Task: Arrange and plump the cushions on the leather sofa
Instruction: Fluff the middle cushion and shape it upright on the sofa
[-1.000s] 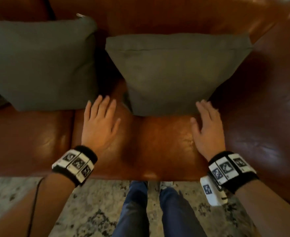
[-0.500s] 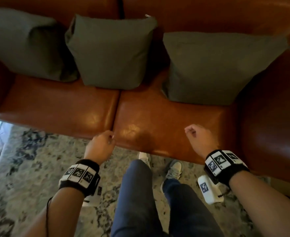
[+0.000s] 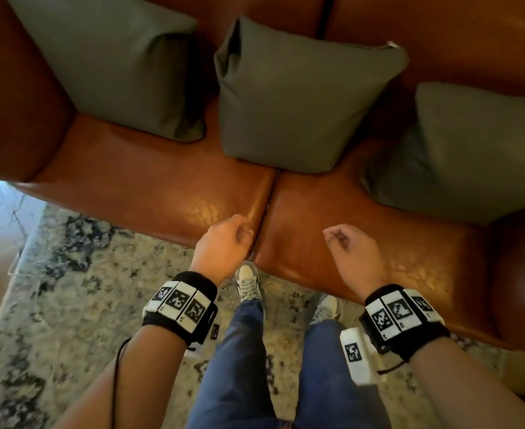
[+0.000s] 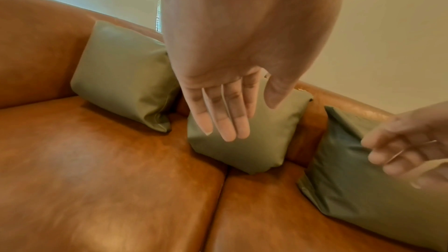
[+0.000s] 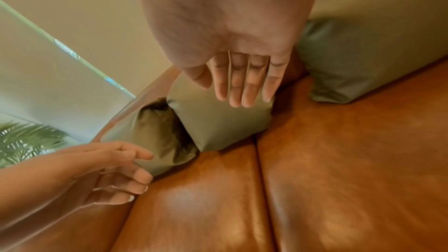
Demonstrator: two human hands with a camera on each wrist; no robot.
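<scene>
Three grey-green cushions lean against the back of the brown leather sofa (image 3: 162, 193): the left cushion (image 3: 109, 66), the middle cushion (image 3: 292, 97) over the seat seam, and the right cushion (image 3: 478, 156). My left hand (image 3: 239, 235) hangs above the seat's front edge by the seam, fingers loosely curled, holding nothing. My right hand (image 3: 344, 243) hangs beside it over the right seat, also loosely curled and empty. Both hands are well short of the cushions. In the left wrist view the left hand (image 4: 225, 114) hangs in front of the middle cushion (image 4: 261, 141).
The sofa's left armrest (image 3: 13, 103) and right armrest (image 3: 521, 289) close off the seat. A patterned rug (image 3: 69, 305) lies in front, with my legs (image 3: 239, 351) and shoes on it. A plant (image 5: 24, 137) stands beyond the sofa's left end.
Both hands have drawn back from the right cushion to the seat's front edge and their fingers have curled. My view has shifted left, bringing all three cushions in.
</scene>
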